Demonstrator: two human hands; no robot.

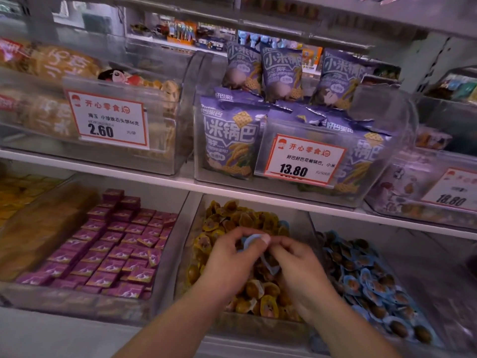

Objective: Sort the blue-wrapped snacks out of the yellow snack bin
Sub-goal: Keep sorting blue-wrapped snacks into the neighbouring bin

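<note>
You're mid-pick: left hand (233, 250) pinches a blue-wrapped snack (249, 241), right hand (293, 257) pinches another (partly hidden) — next move them w/ care to the blue bin (366, 280) beside the yellow snack bin (196, 215).

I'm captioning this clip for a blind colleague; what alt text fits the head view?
Two hands over a clear bin of yellow-wrapped snacks: the left hand pinches a blue-wrapped snack, and the right hand holds another. A bin of blue-wrapped snacks sits to the right, purple boxes to the left, and bagged snacks with price tags on the shelf above.
</note>
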